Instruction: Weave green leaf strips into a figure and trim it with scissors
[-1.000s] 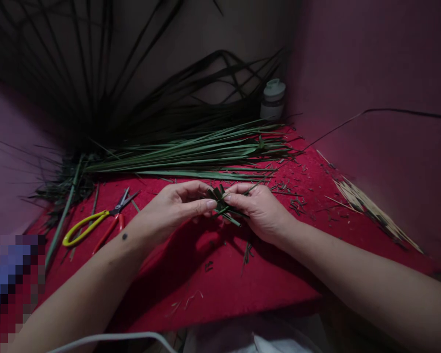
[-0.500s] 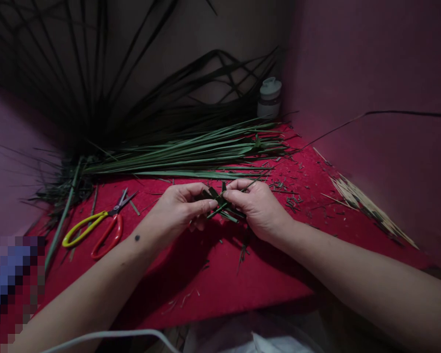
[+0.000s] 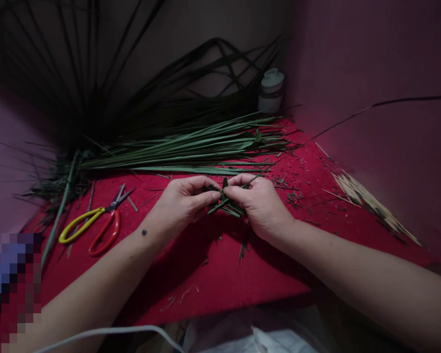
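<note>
A small piece of interlaced green leaf strips is held up between both hands, over the red cloth. My left hand pinches its left side between thumb and fingers. On the other side my right hand grips it with thumb and index finger close to the left thumb. Strip ends stick out above and below the fingertips; part of the piece is hidden by the fingers. Left of my left hand lie scissors with one yellow and one red handle, blades apart.
Behind the hands lies a bundle of long green leaves. A lidded jar stands at the back. Pale thin sticks lie at right, and leaf scraps are scattered on the red cloth. A white cable crosses the near edge.
Both hands keep their hold on the leaf strips. My left fingers have closed in slightly towards the right thumb, covering more of the piece. The view has shifted a little.
</note>
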`<action>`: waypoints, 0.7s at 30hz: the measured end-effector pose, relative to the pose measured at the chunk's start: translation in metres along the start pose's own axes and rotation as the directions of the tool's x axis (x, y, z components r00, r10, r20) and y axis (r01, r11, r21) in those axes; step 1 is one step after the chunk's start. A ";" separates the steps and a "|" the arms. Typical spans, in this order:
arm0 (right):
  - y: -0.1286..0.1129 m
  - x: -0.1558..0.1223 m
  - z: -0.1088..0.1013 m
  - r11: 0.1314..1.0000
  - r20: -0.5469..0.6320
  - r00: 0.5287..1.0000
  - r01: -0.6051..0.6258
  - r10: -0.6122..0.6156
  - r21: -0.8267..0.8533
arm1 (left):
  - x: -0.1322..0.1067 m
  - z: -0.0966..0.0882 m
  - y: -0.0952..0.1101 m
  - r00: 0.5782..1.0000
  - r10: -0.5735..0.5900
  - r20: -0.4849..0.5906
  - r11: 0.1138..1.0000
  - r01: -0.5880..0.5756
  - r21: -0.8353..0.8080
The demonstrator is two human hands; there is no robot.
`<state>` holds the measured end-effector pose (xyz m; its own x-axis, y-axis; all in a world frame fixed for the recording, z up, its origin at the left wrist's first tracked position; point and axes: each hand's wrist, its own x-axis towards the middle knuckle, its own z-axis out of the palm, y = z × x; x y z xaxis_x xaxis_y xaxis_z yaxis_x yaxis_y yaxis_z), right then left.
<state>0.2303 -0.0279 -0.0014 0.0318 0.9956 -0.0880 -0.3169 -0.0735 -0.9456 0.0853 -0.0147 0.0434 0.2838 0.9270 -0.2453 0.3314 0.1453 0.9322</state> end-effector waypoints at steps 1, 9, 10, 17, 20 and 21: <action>0.000 0.000 0.000 1.000 -0.001 1.000 0.000 0.000 -0.005 | 0.000 0.000 0.000 1.000 -0.010 -0.011 1.000 0.010 0.005; -0.001 -0.003 0.001 0.999 0.017 0.999 0.039 -0.039 -0.036 | -0.002 -0.004 0.001 0.998 0.046 -0.048 0.994 -0.041 0.103; -0.001 -0.003 0.001 0.998 0.017 0.999 0.039 -0.039 -0.039 | -0.002 -0.004 0.001 0.996 0.064 -0.056 0.991 -0.057 0.119; -0.001 -0.004 0.001 0.997 -0.005 0.999 0.043 -0.044 -0.061 | -0.002 -0.003 -0.001 0.984 0.172 -0.043 0.976 -0.164 0.145; -0.004 -0.004 0.002 0.991 -0.009 0.998 0.060 -0.062 -0.116 | -0.002 -0.004 -0.002 0.984 0.178 -0.024 0.966 -0.170 0.194; -0.005 -0.005 0.002 0.989 -0.009 0.998 0.068 -0.070 -0.134 | -0.002 -0.004 -0.002 0.983 0.182 -0.015 0.960 -0.175 0.216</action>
<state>0.2301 -0.0321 0.0045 0.0621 0.9978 -0.0245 -0.1843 -0.0127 -0.9828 0.0804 -0.0152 0.0432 0.3260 0.9430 -0.0671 0.4634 -0.0975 0.8808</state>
